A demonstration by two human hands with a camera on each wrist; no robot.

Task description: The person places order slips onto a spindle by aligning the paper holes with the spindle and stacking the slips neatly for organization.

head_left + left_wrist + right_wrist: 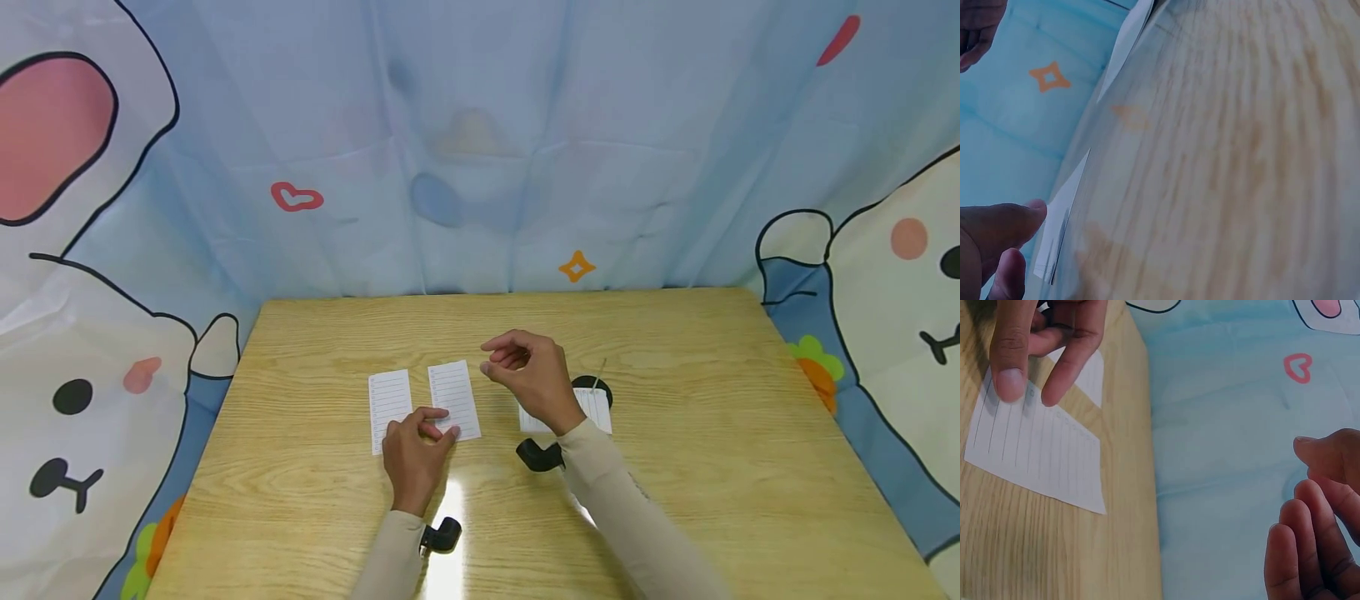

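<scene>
Two white lined paper slips lie side by side on the wooden table (675, 467): the left slip (390, 404) and the right slip (453, 396). My left hand (438, 425) rests at their near ends. The right wrist view shows that left hand (1032, 381) touching a lined slip (1041, 450) with its thumb and a fingertip. My right hand (498, 358) hovers above the table just right of the slips, fingers loosely curled and holding nothing. The same right hand (1310, 487) appears empty in its own wrist view.
A small stack of white slips (596, 408) lies behind my right wrist, beside a black round base (600, 387) with a thin upright pin. A pale blue cartoon cloth (480, 167) hangs around the table on three sides.
</scene>
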